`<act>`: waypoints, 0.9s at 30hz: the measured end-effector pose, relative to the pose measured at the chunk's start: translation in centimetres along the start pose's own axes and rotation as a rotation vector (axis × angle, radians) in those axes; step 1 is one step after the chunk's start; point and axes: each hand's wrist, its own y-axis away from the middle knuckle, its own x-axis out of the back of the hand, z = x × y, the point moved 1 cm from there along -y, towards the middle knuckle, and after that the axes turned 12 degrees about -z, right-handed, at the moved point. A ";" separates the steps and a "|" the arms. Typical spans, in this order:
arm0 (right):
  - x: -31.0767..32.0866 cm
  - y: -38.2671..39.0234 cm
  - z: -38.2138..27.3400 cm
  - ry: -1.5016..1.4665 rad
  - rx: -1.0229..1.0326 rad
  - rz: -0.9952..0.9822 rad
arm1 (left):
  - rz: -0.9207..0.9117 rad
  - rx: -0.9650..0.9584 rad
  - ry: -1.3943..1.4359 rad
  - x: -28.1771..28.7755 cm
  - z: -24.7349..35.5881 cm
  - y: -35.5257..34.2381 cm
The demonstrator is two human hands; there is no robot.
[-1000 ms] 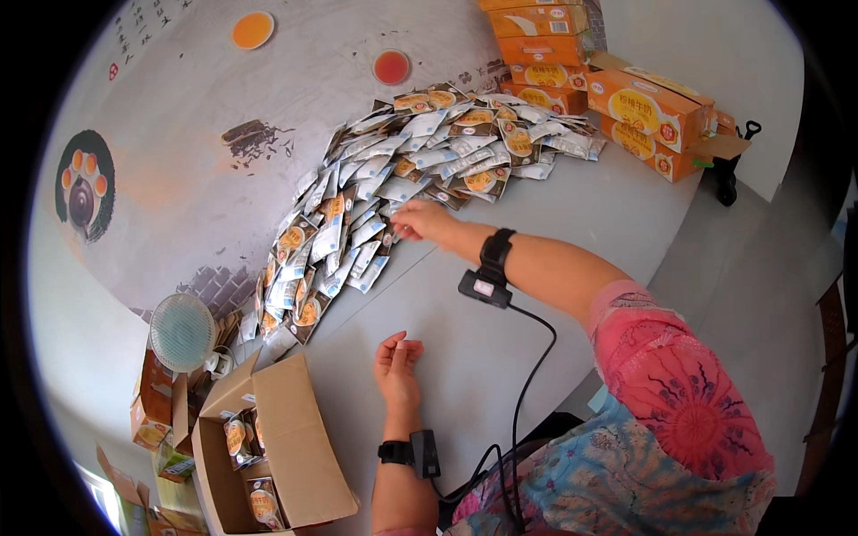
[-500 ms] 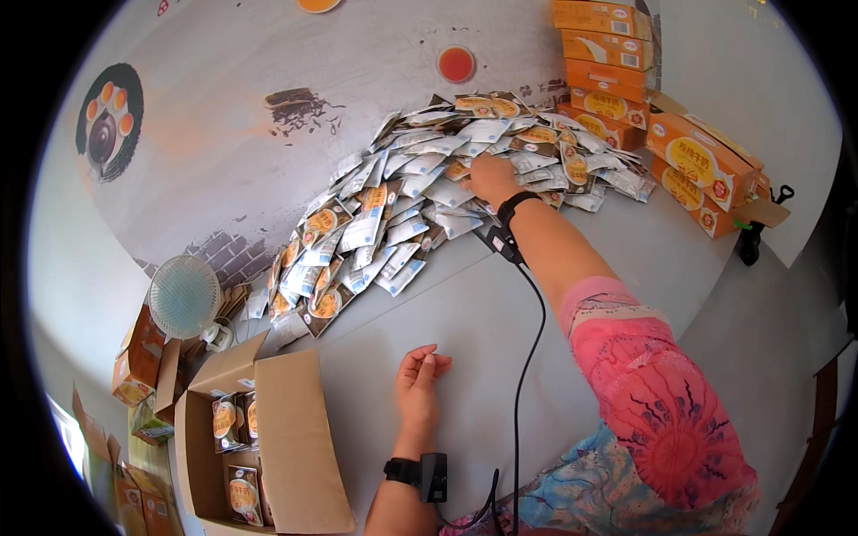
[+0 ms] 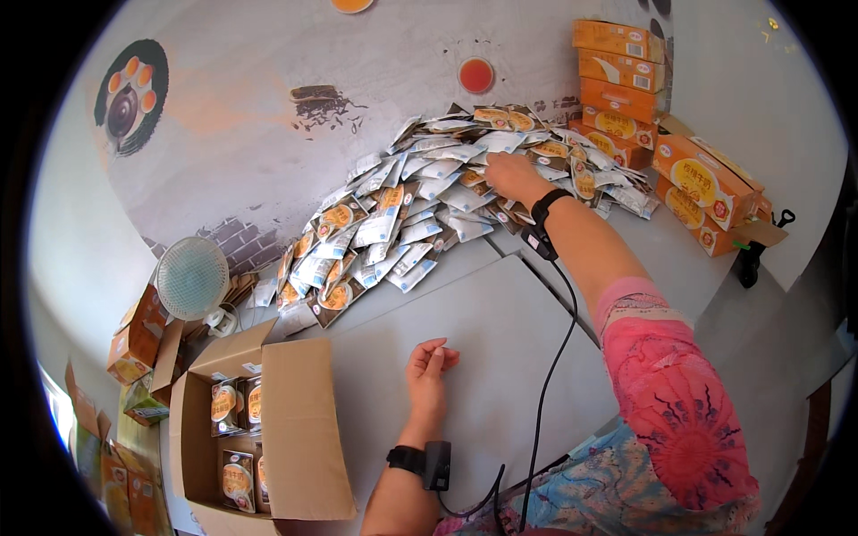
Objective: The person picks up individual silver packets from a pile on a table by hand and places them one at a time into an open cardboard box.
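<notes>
My right hand (image 3: 517,177) reaches into the broad heap of sachets (image 3: 416,192) at the back of the table. Its fingers curl down among the packets; their tips are hidden, so what they grip does not show. The sachets are flat, with silver-white backs and brown-and-orange fronts. Over the bare table, near the front, hovers my left hand (image 3: 431,364), its fingers loosely bent and slightly apart, nothing visible in it. To its left stands an opened cardboard box (image 3: 304,438), with several upright sachets (image 3: 238,481) inside.
Stacked orange cartons (image 3: 623,94) stand at the back right, beside two more orange cartons (image 3: 706,183). A small fan (image 3: 192,279) is behind the open box, next to other boxes (image 3: 140,335) at the left. A black cable (image 3: 550,384) runs from my right wrist across the grey table (image 3: 500,313).
My view has shifted slightly. The right hand has moved a little farther back over the heap, while the left hand stays almost in place. More sachets show inside the open box.
</notes>
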 end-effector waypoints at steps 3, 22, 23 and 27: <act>2.8 0.0 0.2 -0.068 -0.031 -0.099 | -0.005 -0.004 0.003 0.0 0.3 0.1; 2.4 17.7 -20.9 -2.715 -0.480 -0.281 | -0.024 -0.049 0.416 0.0 1.1 0.0; 1.9 18.0 -21.4 -2.683 -0.427 -0.290 | -0.003 -0.084 0.437 -0.3 1.6 0.0; 2.6 19.0 -21.9 -2.461 -0.267 -0.406 | -0.108 0.005 0.387 0.9 2.0 0.9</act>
